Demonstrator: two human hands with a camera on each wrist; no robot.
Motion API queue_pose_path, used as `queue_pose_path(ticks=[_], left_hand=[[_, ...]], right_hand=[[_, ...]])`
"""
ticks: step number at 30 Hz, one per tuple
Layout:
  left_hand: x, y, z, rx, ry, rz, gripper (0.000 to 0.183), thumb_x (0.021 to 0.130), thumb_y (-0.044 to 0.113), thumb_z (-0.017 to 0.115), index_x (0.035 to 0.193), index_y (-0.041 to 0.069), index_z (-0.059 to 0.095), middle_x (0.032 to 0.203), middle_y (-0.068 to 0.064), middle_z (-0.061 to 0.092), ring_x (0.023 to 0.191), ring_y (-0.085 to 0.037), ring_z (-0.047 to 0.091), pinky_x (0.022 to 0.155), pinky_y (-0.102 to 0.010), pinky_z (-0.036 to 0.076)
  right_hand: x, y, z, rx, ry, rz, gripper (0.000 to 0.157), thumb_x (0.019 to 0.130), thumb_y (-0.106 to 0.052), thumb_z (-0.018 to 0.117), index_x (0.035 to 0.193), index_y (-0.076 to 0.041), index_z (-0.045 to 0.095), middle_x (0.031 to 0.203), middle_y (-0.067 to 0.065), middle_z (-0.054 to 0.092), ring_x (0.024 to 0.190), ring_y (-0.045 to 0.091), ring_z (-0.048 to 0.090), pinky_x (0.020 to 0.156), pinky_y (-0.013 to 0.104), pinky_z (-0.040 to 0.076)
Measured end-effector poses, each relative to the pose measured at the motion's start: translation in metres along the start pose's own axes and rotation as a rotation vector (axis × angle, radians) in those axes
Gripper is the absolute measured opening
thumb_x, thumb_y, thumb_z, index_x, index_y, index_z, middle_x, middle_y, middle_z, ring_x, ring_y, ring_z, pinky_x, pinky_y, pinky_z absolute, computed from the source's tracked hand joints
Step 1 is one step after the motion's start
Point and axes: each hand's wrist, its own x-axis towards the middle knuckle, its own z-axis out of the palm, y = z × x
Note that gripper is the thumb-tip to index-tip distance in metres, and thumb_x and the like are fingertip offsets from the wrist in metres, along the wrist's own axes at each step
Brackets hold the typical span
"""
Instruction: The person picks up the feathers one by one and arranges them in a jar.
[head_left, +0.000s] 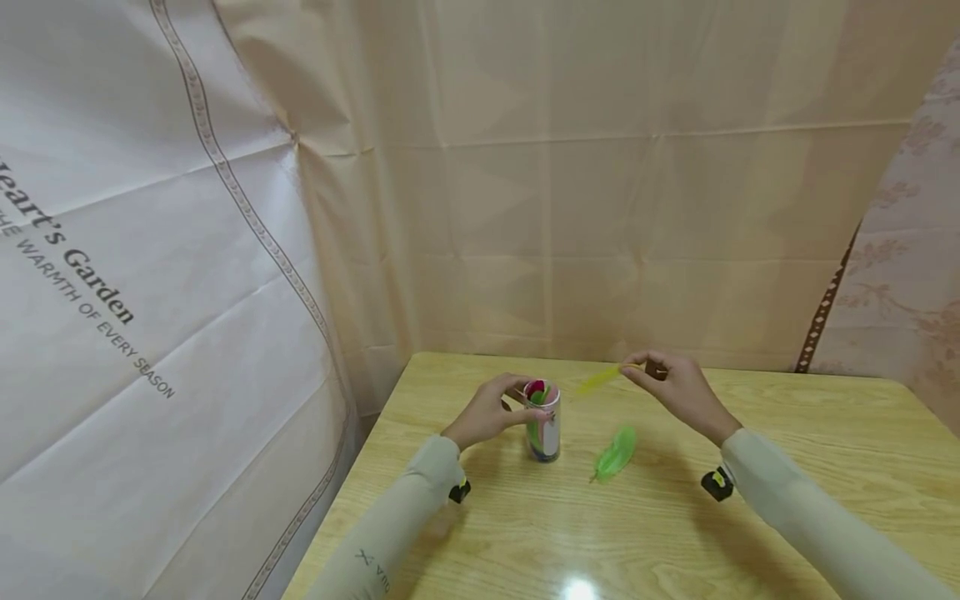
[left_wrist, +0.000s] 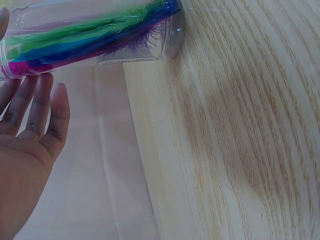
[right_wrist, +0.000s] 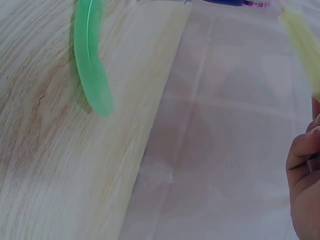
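A clear plastic jar (head_left: 551, 435) stands upright on the wooden table, with several coloured feathers (left_wrist: 95, 37) inside it, among them green, blue, purple and pink ones. Thumb and fingers of my left hand (head_left: 491, 410) grip the jar near its rim. To the right of the jar, my right hand (head_left: 678, 392) pinches a yellow feather (head_left: 598, 381) by one end, its other end pointing toward the jar. Between the two hands a light green feather (head_left: 617, 452) lies on the tabletop, seen also in the right wrist view.
The wooden table (head_left: 570, 533) has its far edge close to a hanging beige cloth (head_left: 600, 208). On the left hangs a pale printed cloth (head_left: 187, 350) with lettering. A flowered cloth (head_left: 900, 275) hangs at the right.
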Motion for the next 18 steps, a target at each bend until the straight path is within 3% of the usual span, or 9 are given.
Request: queue_pose_path(ticks=[18], left_hand=[[0.0002,0.0001,-0.0006,-0.002,0.000,0.010,0.058,0.087,0.050,0.080,0.138,0.027,0.063,0.122,0.011,0.064,0.105,-0.010,0.062,0.086,-0.033,0.054]], right_hand=[[0.0068,-0.0070,0.0079,0.034,0.020,-0.039,0.010,0.100,-0.028,0.071,0.108,-0.024,0.075,0.071,0.001,0.053,0.056,0.015,0.041,0.049,0.029,0.037]])
